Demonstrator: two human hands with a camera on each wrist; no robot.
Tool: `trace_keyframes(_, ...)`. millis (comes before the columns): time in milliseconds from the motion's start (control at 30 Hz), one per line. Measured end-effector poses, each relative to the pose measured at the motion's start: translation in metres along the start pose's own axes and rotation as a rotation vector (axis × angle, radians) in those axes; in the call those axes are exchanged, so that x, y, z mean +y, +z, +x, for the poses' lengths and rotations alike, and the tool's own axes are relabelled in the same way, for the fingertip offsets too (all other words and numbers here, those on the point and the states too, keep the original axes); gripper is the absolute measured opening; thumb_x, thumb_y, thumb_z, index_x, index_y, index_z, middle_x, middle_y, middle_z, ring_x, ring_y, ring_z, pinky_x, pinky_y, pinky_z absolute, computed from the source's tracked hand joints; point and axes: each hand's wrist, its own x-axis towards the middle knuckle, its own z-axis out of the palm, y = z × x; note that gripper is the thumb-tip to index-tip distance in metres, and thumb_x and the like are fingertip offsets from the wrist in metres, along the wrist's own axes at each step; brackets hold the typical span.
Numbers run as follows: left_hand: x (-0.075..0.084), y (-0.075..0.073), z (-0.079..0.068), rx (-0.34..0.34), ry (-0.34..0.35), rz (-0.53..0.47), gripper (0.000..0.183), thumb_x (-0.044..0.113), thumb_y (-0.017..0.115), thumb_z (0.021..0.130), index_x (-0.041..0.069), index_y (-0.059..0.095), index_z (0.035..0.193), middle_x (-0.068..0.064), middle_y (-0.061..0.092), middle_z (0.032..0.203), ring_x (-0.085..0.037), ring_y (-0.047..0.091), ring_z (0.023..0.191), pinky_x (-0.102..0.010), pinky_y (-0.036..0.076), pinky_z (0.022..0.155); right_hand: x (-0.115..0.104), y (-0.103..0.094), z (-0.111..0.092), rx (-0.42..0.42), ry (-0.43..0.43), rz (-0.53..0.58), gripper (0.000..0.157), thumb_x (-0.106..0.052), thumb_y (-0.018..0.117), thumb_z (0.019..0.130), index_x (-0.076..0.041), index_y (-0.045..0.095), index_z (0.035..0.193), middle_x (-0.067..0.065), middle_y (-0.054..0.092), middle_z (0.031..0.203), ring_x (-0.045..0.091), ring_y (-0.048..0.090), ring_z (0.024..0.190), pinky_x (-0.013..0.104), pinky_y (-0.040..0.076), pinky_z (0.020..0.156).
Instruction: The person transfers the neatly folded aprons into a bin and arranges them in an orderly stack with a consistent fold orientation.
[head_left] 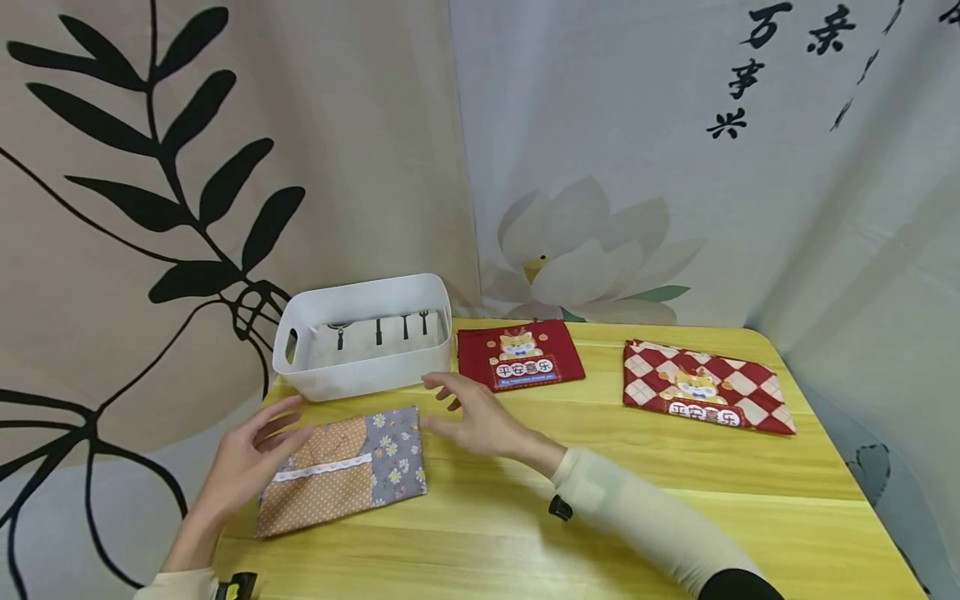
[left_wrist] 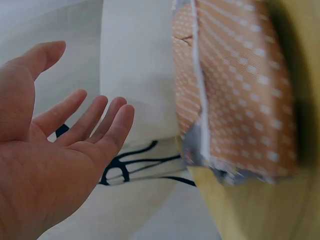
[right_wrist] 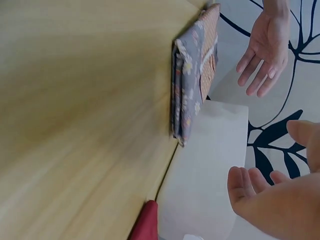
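The left hand [head_left: 258, 454] is held above the left side of a flat, folded bundle of orange dotted and grey daisy-print cloth crossed by a white lace strip [head_left: 330, 492]. Its forearm is brought in from the lower left corner, and its thumb is seen across the bundle's edge from the head. In the left wrist view the palm is shown, with the thumb spread away and the fingers loosely bent; nothing is grasped, and the cloth is left clear of the fingertips.

The right hand [head_left: 480, 417] is reached in from the lower right, its forearm slanted across the table and covered by a cream sleeve [head_left: 645, 517]. Its fingers are lightly curved and pointed toward the other hand, and nothing is gripped. In the right wrist view it is seen raised, apart from the cloth, whose layered edge is exposed.

The bundle is laid on the yellow wood-grain table [head_left: 787, 500], between the two hands and in front of a white plastic basket with rounded corners [head_left: 375, 375]. Beside the basket a dark red folded cloth with a cartoon animal [head_left: 521, 354] is placed; farther right, a red-and-white checked folded cloth [head_left: 705, 387] is seen.
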Motion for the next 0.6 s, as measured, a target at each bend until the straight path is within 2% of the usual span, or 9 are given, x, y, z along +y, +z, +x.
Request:
trace_keyframes(133,-0.009,-0.002,-0.01,-0.005,-0.071,0.042,0.064,0.037,0.076,0.111,0.008,0.056,0.165,-0.028,0.061,0.163,0.027,0.053,0.12,0.001,0.052,0.097,0.002,0.007,-0.004,-0.015,0.008,-0.017,0.064,-0.03,0.08,0.106,-0.011,0.056,0.163,0.012,0.067,0.159,0.03,0.07,0.132,0.048,0.064,0.11)
trace_keyframes(233,-0.017,-0.002,-0.016,-0.001,-0.107,0.058,0.066,0.039,0.076,0.11,0.008,0.056,0.165,-0.029,0.06,0.163,0.027,0.052,0.119,0.001,0.051,0.096,0.004,0.013,-0.007,-0.028,0.017,-0.021,0.064,-0.03,0.08,0.106,-0.011,0.056,0.163,0.014,0.066,0.16,0.034,0.069,0.134,0.05,0.064,0.111)
trace_keyframes(433,-0.032,-0.001,-0.026,0.042,-0.103,0.072,0.063,0.031,0.08,0.108,0.0,0.06,0.159,-0.032,0.062,0.16,0.028,0.053,0.117,0.001,0.053,0.093,0.011,0.024,-0.012,-0.046,0.045,-0.035,0.065,-0.025,0.08,0.106,-0.007,0.055,0.164,0.015,0.063,0.163,0.037,0.068,0.136,0.051,0.064,0.111)
trace_keyframes(600,-0.041,0.001,-0.03,0.054,-0.109,0.101,0.065,0.031,0.083,0.106,-0.001,0.061,0.158,-0.032,0.064,0.158,0.03,0.05,0.115,0.002,0.052,0.092,0.014,0.033,-0.015,-0.066,0.081,-0.032,0.069,-0.026,0.08,0.106,-0.005,0.052,0.166,0.013,0.06,0.167,0.038,0.067,0.139,0.046,0.062,0.113)
